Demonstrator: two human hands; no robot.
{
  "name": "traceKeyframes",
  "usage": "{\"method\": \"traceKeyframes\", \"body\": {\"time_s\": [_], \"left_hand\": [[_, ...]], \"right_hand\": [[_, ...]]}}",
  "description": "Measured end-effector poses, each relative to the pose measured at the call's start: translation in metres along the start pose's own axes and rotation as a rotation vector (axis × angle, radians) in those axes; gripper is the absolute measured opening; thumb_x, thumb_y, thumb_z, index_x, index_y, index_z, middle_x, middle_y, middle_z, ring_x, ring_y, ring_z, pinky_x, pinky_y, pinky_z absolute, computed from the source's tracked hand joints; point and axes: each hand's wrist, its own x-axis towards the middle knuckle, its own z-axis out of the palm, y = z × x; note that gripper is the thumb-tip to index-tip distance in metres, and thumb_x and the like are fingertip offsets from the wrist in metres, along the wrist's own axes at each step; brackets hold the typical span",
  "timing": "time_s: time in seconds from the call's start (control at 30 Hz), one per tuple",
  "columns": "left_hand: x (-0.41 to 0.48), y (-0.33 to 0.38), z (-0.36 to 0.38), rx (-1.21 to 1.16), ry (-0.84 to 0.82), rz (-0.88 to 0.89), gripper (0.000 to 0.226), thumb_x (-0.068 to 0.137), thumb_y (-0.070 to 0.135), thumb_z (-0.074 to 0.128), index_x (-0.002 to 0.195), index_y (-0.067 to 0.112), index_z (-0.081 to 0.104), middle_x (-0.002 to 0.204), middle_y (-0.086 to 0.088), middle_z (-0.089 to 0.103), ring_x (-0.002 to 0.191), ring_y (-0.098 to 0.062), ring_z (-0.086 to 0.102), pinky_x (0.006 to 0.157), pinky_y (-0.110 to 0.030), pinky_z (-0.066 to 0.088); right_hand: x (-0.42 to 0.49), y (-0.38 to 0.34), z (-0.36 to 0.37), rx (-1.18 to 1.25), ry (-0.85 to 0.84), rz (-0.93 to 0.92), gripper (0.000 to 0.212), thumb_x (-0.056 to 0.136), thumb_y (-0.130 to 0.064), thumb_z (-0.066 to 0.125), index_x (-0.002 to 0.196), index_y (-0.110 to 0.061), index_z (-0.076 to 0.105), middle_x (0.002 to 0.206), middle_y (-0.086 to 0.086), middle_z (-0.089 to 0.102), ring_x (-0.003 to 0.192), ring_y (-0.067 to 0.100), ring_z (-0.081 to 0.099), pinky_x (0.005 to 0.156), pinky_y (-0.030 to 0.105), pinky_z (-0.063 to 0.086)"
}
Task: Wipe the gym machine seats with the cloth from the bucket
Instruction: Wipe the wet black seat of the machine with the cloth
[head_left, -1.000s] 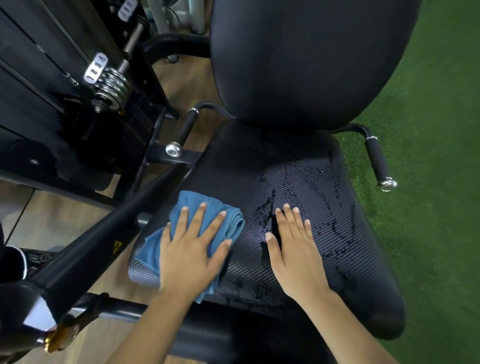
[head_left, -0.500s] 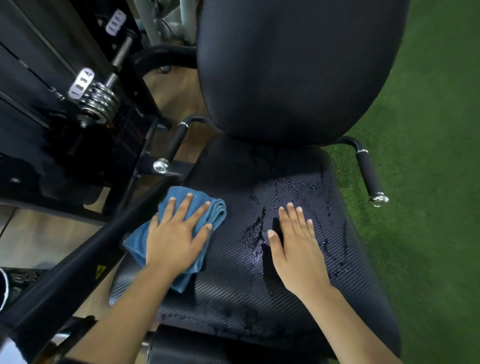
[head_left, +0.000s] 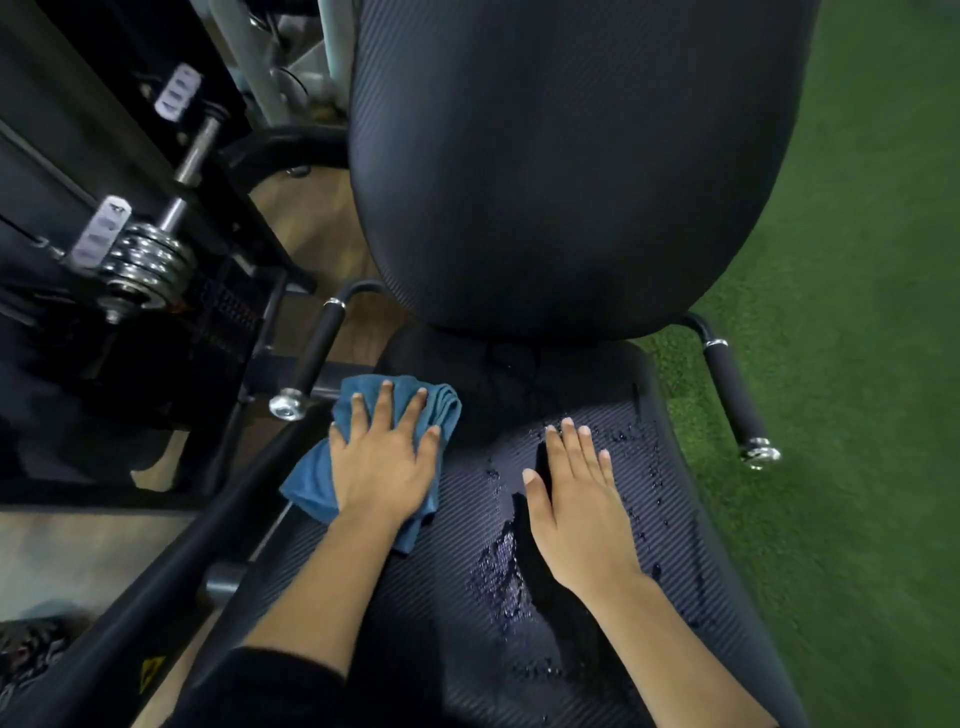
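Two hands lie flat and apart on the black seat (head_left: 670, 499). Left hand (head_left: 384, 462) presses the folded blue cloth (head_left: 310, 483) at the seat's rear left corner. Right hand (head_left: 576, 499) rests among water droplets (head_left: 496, 571). Yellow warning sticker (head_left: 151, 670) and white weight tags (head_left: 101, 228): print unreadable.

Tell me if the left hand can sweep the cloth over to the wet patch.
Probably yes: left hand presses the cloth on the seat, with only bare seat between it and the wet patch beside the right hand.

backrest (head_left: 571, 156) ahead, left handle (head_left: 319, 353) and right handle (head_left: 735, 395) beside seat (head_left: 441, 597)
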Motion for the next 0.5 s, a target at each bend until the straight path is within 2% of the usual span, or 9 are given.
{"method": "traceKeyframes", "body": {"time_s": [0.1, 0.17, 0.23, 0.37, 0.43, 0.5], "left_hand": [[0.002, 0.023, 0.004, 0.052, -0.021, 0.178, 0.065, 0.087, 0.060, 0.009, 0.148, 0.040, 0.016, 0.159, 0.002, 0.009, 0.145, -0.029, 0.003, 0.113, -0.052, 0.009], [-0.008, 0.012, 0.006, 0.064, -0.024, 0.290, 0.068, 0.084, 0.063, 0.004, 0.147, 0.042, 0.016, 0.159, 0.004, 0.010, 0.146, -0.026, 0.002, 0.115, -0.049, 0.009], [-0.004, -0.006, 0.003, 0.040, -0.006, 0.246, 0.066, 0.085, 0.064, 0.008, 0.147, 0.043, 0.019, 0.158, 0.006, 0.010, 0.146, -0.024, 0.003, 0.115, -0.048, 0.011], [0.039, 0.004, -0.004, -0.044, -0.055, -0.005, 0.055, 0.095, 0.054, 0.024, 0.148, 0.042, 0.014, 0.159, 0.005, 0.004, 0.146, -0.026, -0.001, 0.115, -0.051, 0.008], [0.046, 0.027, -0.002, -0.035, -0.062, 0.048, 0.055, 0.096, 0.053, 0.024, 0.149, 0.041, 0.012, 0.159, 0.004, 0.002, 0.146, -0.026, -0.004, 0.116, -0.051, 0.004], [0.033, 0.027, 0.001, 0.010, -0.044, 0.209, 0.057, 0.093, 0.056, 0.017, 0.148, 0.042, 0.013, 0.159, 0.005, 0.004, 0.146, -0.024, -0.004, 0.116, -0.048, 0.003]], "right_hand": [[0.009, 0.001, 0.004, 0.021, 0.004, 0.020, 0.063, 0.098, -0.046, 0.014, 0.152, -0.013, 0.006, 0.159, 0.002, -0.005, 0.145, 0.013, -0.013, 0.115, 0.029, -0.012], [0.013, 0.003, 0.005, 0.027, -0.005, 0.034, 0.069, 0.093, -0.051, 0.005, 0.152, -0.014, 0.005, 0.159, 0.001, -0.006, 0.144, 0.012, -0.014, 0.114, 0.027, -0.013], [0.016, 0.005, 0.005, 0.029, -0.003, 0.046, 0.081, 0.083, -0.055, -0.007, 0.152, -0.014, 0.004, 0.159, 0.000, -0.007, 0.143, 0.011, -0.015, 0.113, 0.026, -0.014], [0.017, 0.007, 0.006, 0.009, -0.001, 0.039, 0.084, 0.080, -0.055, -0.010, 0.151, -0.015, 0.004, 0.159, 0.000, -0.007, 0.143, 0.010, -0.016, 0.112, 0.026, -0.015], [0.018, 0.009, 0.008, 0.005, -0.002, 0.042, 0.083, 0.080, -0.055, -0.010, 0.151, -0.015, 0.005, 0.159, 0.000, -0.006, 0.143, 0.010, -0.016, 0.112, 0.025, -0.016], [0.017, 0.008, 0.009, 0.010, -0.004, 0.042, 0.083, 0.080, -0.055, -0.010, 0.151, -0.015, 0.005, 0.159, -0.001, -0.006, 0.142, 0.010, -0.016, 0.112, 0.025, -0.016]]}}
